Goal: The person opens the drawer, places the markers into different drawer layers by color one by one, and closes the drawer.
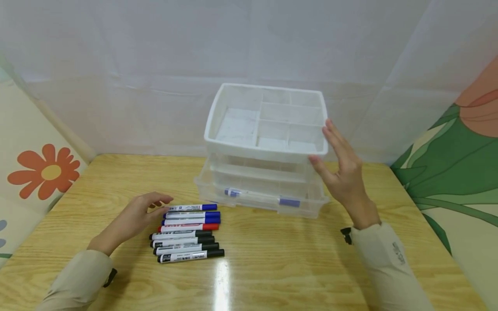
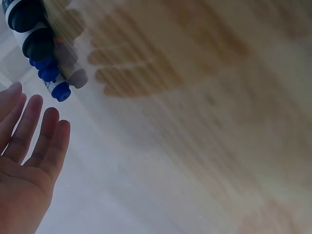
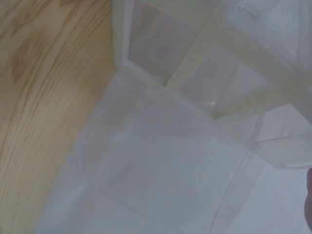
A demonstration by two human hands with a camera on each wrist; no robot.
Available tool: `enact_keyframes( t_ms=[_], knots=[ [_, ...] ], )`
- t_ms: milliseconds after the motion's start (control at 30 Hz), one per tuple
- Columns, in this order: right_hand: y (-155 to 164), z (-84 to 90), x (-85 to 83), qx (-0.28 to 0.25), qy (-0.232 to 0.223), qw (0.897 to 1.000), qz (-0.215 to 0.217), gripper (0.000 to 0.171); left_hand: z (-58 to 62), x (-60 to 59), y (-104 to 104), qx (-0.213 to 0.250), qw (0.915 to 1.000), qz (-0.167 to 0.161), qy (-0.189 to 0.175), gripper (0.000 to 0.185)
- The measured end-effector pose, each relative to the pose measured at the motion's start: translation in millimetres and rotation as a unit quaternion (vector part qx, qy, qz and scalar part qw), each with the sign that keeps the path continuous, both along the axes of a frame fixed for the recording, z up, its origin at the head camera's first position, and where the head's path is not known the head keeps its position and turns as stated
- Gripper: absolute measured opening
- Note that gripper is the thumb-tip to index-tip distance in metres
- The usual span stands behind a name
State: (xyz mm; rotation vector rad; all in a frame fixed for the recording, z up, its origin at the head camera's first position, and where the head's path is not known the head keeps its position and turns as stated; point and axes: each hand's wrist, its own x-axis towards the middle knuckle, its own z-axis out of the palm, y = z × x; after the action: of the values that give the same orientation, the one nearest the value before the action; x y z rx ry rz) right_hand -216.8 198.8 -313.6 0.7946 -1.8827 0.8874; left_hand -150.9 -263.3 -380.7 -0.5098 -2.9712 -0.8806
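Touching organizer (image 1: 266, 149) with straight-fingered right hand (image 1: 344, 172); holding left hand (image 1: 132, 218) relaxed, gripping nothing, beside three blue markers (image 1: 188, 214), one red marker (image 1: 188, 227), four black markers (image 1: 186, 248) left-front of organizer; showing one blue-capped marker (image 1: 256, 198) inside organizer.

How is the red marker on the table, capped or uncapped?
Capped: in the head view, a red cap covers one end of the red marker.
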Motion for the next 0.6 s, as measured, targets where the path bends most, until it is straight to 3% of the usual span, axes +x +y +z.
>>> enact_keyframes(
  t_ms=[367,600],
  knots=[
    [0.6,0.2,-0.5,0.001,0.0,1.0,0.001,0.07,-3.7,-5.7,-2.4,-0.013,0.9988,-0.005,-0.047,0.026],
    [0.5,-0.3,-1.2,0.003,-0.001,1.0,0.002,0.07,-4.4,-9.0,-0.8,-0.013,0.9988,-0.01,-0.046,0.025]
  ],
)
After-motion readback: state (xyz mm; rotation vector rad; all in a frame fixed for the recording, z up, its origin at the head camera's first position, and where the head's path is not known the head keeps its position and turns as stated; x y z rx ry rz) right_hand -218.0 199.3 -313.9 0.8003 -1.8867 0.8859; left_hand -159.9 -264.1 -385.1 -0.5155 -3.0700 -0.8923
